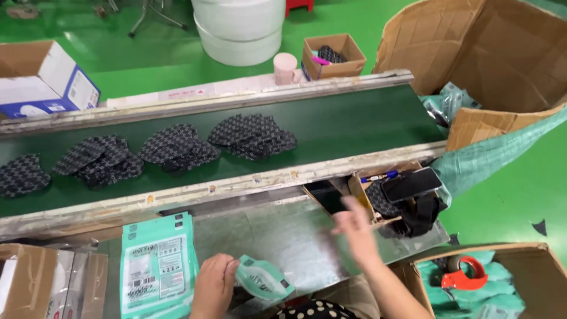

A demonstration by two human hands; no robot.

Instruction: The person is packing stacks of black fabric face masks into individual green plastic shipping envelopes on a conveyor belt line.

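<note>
Head: left hand [212,287] grips teal pouch [264,277].

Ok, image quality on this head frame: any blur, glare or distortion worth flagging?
Head view: the right hand is smeared by motion blur, while the left hand holding the teal pouch is fairly sharp; soft glare on the green floor and the metal table; the conveyor belt bows slightly, wide-angle style.
</note>
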